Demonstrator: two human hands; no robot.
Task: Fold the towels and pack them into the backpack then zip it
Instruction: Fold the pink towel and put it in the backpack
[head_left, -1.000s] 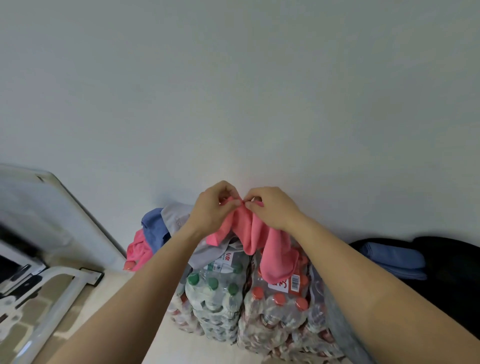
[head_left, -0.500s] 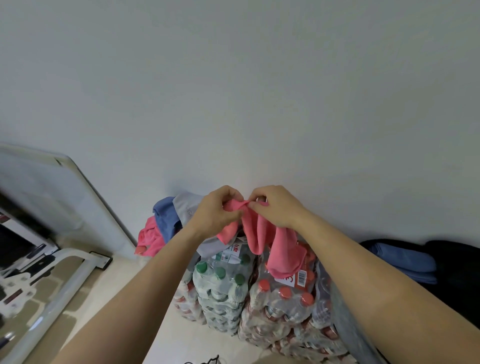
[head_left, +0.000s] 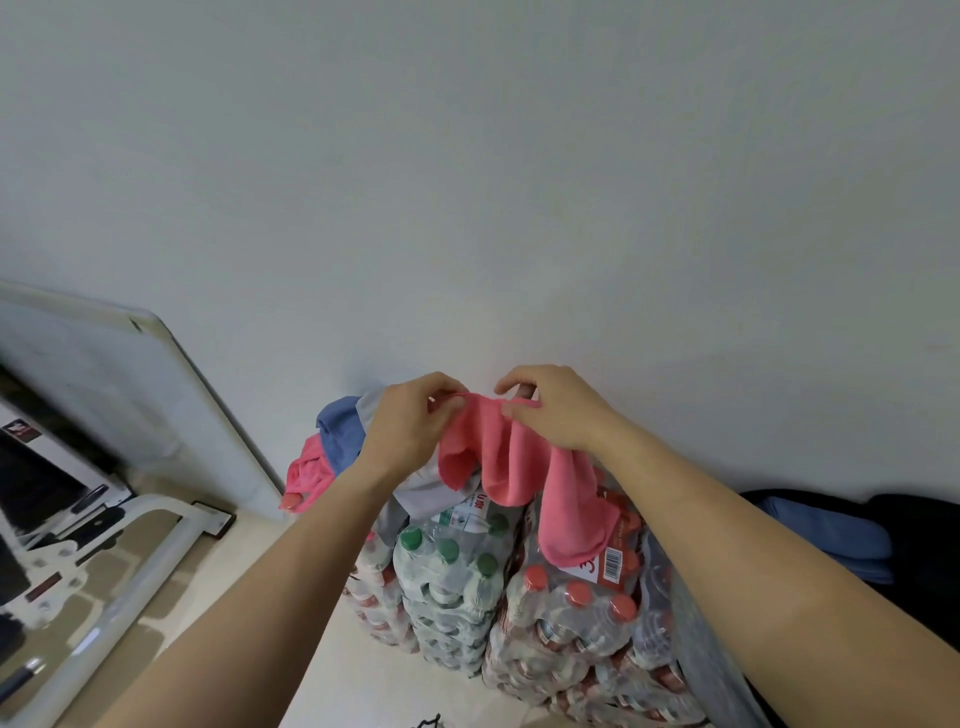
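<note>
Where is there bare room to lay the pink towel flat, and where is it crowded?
Free: the pale floor between the white frame and the bottle packs. Crowded: the pack tops, under loose towels and the pink towel pinched by the left hand and right hand; the black bag at right holds a blue towel.

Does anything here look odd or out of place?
Yes: a crumpled heap of towels lies on stacked packs of bottled water by the wall, an unusual work surface. Nothing looks spilled or damaged.
</note>
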